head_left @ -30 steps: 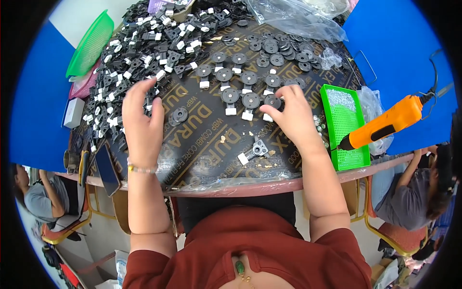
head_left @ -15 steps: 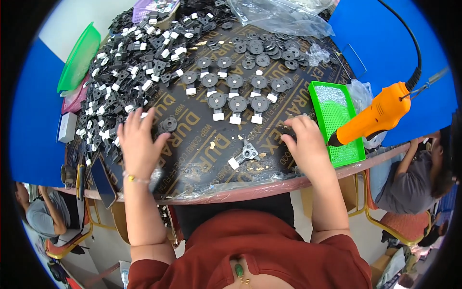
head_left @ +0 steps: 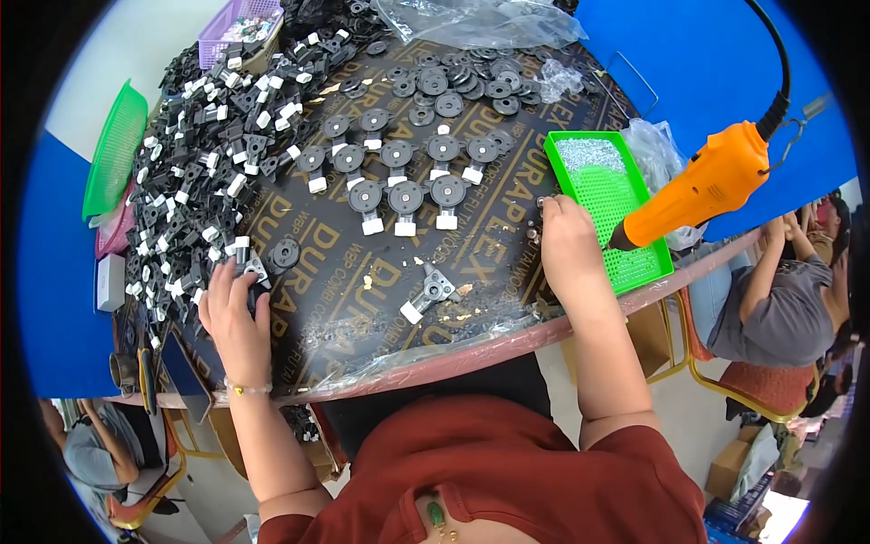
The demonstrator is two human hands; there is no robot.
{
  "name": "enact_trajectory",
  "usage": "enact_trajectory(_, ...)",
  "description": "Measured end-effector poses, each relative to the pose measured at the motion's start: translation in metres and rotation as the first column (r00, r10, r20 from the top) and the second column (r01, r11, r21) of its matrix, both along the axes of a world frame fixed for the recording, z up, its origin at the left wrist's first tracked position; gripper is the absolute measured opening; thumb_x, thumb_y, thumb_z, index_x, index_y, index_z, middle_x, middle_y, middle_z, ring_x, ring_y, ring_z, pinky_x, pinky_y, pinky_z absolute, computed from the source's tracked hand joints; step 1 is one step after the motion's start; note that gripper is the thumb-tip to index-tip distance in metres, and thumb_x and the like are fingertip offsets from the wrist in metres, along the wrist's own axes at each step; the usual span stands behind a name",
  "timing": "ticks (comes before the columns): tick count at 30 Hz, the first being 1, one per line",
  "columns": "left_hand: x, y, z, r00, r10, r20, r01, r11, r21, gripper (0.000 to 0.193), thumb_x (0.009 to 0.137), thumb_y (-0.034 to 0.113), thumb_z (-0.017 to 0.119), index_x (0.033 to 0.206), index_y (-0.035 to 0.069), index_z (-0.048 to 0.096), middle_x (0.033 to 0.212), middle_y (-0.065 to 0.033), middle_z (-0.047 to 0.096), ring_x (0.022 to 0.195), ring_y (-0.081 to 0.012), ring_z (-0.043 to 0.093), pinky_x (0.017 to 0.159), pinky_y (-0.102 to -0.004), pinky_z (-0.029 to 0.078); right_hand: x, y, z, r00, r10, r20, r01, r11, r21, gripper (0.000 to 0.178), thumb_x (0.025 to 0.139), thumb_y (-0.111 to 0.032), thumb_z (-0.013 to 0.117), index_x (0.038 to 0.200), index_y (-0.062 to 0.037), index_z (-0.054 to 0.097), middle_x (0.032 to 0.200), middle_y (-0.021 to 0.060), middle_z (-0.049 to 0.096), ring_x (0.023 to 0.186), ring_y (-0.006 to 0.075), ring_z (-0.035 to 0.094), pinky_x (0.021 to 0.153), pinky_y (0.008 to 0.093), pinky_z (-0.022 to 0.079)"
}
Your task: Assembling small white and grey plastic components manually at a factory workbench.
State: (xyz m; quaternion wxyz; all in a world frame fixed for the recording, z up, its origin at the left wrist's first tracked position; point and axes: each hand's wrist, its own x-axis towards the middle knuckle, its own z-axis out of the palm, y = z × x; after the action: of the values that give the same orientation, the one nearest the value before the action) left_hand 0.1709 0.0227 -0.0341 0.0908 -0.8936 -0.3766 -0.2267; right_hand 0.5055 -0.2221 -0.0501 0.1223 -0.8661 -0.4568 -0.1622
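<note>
My left hand (head_left: pixel 236 322) is at the edge of the heap on the left, its curled fingers on a black bracket with a white end (head_left: pixel 253 263). A dark round disc (head_left: pixel 285 254) lies just right of it. My right hand (head_left: pixel 571 245) is closed beside the green tray (head_left: pixel 654 269); small shiny pieces (head_left: pixel 535 235) show at its fingertips, too small to name. Between my hands a single black bracket with a white end (head_left: pixel 433 288) lies on the table. Beyond it, several brackets topped with round discs (head_left: pixel 405 197) stand in rows.
An orange electric screwdriver (head_left: pixel 698 186) hangs over the green tray, which holds small silvery pieces. Loose black discs (head_left: pixel 435 80) and a clear plastic bag (head_left: pixel 489 23) lie at the back. A heap of brackets (head_left: pixel 195 172) covers the left. Other people sit at both sides.
The view has shifted, so table things appear farther left. My left hand has gone from spread to curled on a bracket. My right hand's fingers have drawn together beside the tray.
</note>
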Motion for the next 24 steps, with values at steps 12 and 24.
enact_trajectory(12,0.014,-0.003,0.02,0.947,0.119,0.3,-0.008,0.937,-0.348,0.056,0.076,0.002,0.076,0.128,0.009,0.056,0.103,-0.0059,0.061,0.102,-0.0224,0.058,0.102,-0.0381,0.036,0.007,0.004,0.001,0.983,-0.007,-0.185,0.013,0.999,0.033,0.011,0.081,0.0,0.058,0.089,-0.0017,0.064,0.09,0.0149,0.062,0.088,0.0345,0.062,0.079,0.0418,0.051)
enact_trajectory(24,0.08,-0.043,0.067,0.408,0.419,0.811,0.904,-0.062,-0.422,0.04,0.086,0.01,0.069,0.12,0.005,0.049,0.094,-0.0045,0.053,0.065,-0.0123,0.053,0.058,-0.0248,0.042,-0.001,0.024,0.038,0.976,0.07,-0.207,-0.081,0.996,-0.044,0.008,0.08,-0.001,0.059,0.086,-0.0032,0.063,0.086,0.0158,0.061,0.087,0.0355,0.064,0.076,0.0435,0.053)
